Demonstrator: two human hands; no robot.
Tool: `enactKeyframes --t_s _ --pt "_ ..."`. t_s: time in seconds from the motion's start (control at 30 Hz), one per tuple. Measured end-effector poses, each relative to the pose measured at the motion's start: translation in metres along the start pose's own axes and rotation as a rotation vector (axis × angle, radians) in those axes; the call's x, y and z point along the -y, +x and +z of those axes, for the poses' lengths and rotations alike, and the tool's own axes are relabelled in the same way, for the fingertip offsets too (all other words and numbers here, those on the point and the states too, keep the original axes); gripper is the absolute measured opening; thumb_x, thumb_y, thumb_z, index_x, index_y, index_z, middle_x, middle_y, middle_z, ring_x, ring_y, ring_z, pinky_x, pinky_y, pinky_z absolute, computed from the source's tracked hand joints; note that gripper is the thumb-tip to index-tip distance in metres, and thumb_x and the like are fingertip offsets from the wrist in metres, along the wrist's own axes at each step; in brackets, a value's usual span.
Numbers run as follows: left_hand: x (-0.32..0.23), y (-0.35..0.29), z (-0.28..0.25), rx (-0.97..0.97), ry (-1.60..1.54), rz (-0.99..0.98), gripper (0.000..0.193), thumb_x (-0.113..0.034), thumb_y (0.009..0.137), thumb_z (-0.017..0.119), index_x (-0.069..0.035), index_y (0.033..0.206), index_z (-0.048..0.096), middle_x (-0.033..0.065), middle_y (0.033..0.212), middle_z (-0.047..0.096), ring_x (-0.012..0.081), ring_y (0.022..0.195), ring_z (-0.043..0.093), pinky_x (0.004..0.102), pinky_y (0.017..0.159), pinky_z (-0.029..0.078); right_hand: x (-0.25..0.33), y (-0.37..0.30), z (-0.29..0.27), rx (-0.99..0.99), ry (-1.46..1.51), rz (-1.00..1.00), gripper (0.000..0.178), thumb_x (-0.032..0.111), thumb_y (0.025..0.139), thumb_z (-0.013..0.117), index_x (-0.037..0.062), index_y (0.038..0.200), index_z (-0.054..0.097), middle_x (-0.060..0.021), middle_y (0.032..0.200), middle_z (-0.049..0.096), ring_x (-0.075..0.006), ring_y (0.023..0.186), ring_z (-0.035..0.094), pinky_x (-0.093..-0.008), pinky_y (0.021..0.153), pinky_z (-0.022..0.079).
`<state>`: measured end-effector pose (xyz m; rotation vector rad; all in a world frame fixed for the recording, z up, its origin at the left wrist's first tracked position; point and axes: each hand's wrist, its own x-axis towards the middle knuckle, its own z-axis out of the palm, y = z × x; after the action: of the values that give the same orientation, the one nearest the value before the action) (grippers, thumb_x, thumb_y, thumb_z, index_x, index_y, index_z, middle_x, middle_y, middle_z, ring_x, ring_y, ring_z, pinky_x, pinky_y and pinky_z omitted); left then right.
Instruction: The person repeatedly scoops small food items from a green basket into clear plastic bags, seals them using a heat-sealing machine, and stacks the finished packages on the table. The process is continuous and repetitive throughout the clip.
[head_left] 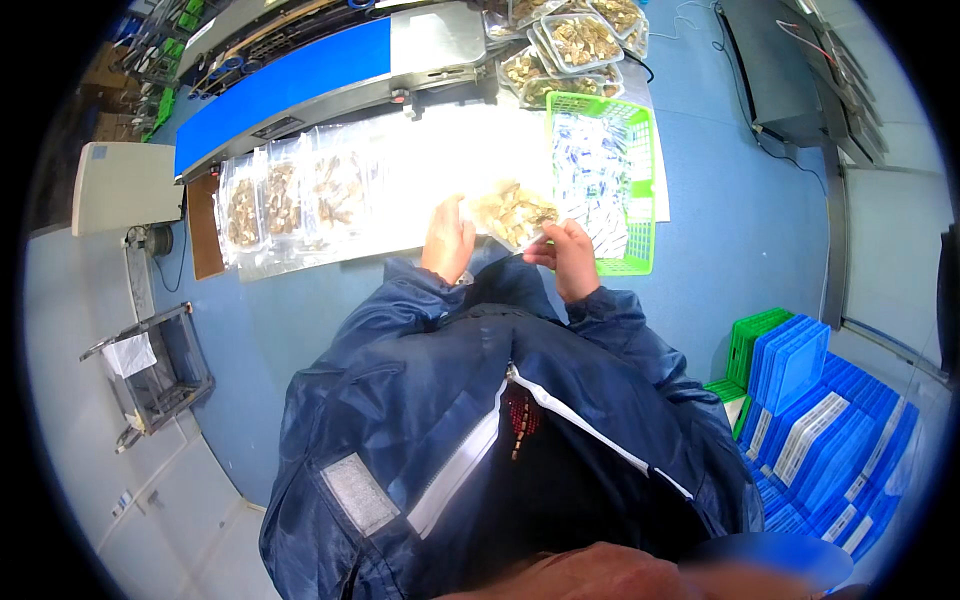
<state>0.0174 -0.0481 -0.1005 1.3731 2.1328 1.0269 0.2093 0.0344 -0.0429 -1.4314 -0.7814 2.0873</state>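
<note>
One fisheye, looking down from the head

The view comes from the left of two cameras worn side by side on the person's head, facing steeply down and a little forward. The jacket (430,375) is nearest, filling 6 o'clock; the left hand (447,243) and right hand (571,260) sit farther off, at 11 and 2 o'clock from mid-view. The desk (415,185) lies beyond, toward 12. The wide lens reaches blue crates (825,430) at 4 o'clock, its round edge black.

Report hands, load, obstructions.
Right hand gripping pack at near right corner. Left hand at pack's left side, grip unclear. Basket close right; nothing visibly blocking.
</note>
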Motion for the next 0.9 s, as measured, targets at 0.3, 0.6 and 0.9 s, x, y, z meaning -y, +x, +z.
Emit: enactKeyframes --t_s 0.3,0.6,0.9 --pt "-0.050 0.028 -0.037 0.455 0.358 -0.098 0.012 -0.009 0.082 0.057 -0.001 0.090 0.055 0.0211 0.109 0.061 0.0372 0.104 0.056 0.0439 0.080 0.048 -0.022 -0.007 -0.003 0.159 -0.306 -0.231 0.021 0.018 0.097 0.053 0.0047 0.083 0.046 -0.0122 0.072 0.063 -0.0168 0.065 0.065 -0.0265 0.056 0.053" --pt "-0.068 0.009 -0.010 0.146 -0.162 0.586 0.012 0.000 0.082 0.055 0.006 0.093 0.055 0.0231 0.125 0.055 0.0401 0.121 0.049 0.0473 0.104 0.037 -0.048 0.054 0.010 0.166 -0.392 -0.614 0.020 0.015 0.096 0.050 -0.0018 0.105 0.054 -0.0106 0.089 0.064 -0.0204 0.079 0.062 -0.0302 0.068 0.050" --pt "-0.059 0.040 -0.052 -0.054 -0.064 0.151 0.072 -0.016 0.082 0.072 -0.001 0.142 0.035 0.0192 0.142 0.041 0.0272 0.129 0.042 0.0406 0.108 0.033 0.001 0.021 -0.015 0.342 -0.365 -0.300 0.011 0.014 0.096 0.052 0.0037 0.097 0.054 -0.0040 0.084 0.061 -0.0100 0.071 0.057 -0.0267 0.062 0.047"
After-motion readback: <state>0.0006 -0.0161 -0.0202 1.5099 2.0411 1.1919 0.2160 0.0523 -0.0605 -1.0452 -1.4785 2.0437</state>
